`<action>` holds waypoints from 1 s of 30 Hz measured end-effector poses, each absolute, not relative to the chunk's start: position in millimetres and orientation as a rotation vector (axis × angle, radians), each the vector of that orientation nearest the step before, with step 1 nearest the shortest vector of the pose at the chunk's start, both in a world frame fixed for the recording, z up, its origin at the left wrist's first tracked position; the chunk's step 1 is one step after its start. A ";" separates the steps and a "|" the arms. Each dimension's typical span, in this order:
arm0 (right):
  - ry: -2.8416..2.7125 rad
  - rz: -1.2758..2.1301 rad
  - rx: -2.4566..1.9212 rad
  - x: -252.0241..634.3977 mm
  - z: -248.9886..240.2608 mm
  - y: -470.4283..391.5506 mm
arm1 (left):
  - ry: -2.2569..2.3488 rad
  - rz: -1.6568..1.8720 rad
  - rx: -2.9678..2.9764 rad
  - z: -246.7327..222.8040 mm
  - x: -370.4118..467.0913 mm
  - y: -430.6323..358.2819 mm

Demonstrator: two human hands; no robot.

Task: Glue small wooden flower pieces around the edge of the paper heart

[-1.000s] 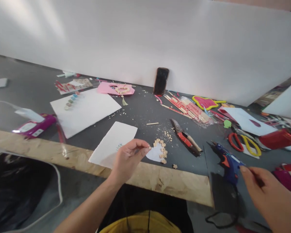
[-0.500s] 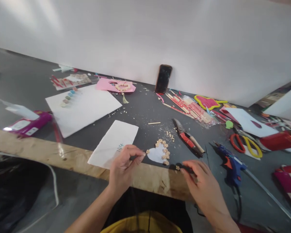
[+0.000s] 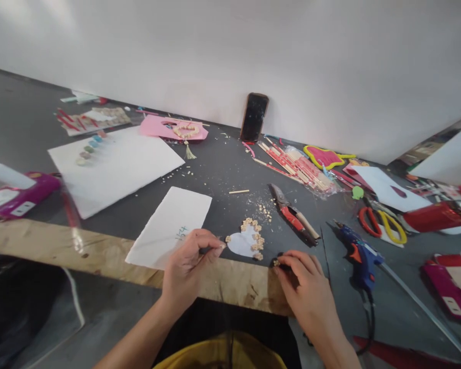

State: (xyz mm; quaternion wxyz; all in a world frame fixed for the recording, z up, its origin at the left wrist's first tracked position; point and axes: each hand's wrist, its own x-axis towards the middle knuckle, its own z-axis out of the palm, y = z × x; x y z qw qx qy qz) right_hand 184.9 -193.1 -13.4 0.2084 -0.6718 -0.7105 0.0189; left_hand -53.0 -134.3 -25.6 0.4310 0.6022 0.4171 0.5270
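A white heart-shaped cutout (image 3: pixel 238 245) lies near the table's front edge, with small tan wooden bits (image 3: pixel 258 240) along its top and right side. One more bit sits at its left edge. There the thumb and forefinger of my left hand (image 3: pixel 190 264) are pinched on the heart's edge. To the right of the heart, my right hand (image 3: pixel 305 282) pinches a small tan cluster (image 3: pixel 275 262), just above the table edge. Something small and dark shows by those fingertips; I cannot make out what it is.
Loose crumbs (image 3: pixel 264 211) and pruning shears (image 3: pixel 293 215) lie behind the heart. A blue glue gun (image 3: pixel 359 253) and scissors (image 3: pixel 382 225) are at right. White card (image 3: pixel 169 225) lies left. A phone (image 3: pixel 254 117) leans on the wall; bundled sticks (image 3: pixel 303 166) lie nearby.
My right hand has come slightly left, nearer the heart, with the small cluster in its fingertips. My left hand keeps its pinch at the heart's edge. The whole view has shifted a little.
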 end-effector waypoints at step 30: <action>-2.005 0.044 -1.799 182.5 -16.8 -192.8 | 1.097 1.263 1.491 -31.7 -52.4 -134.2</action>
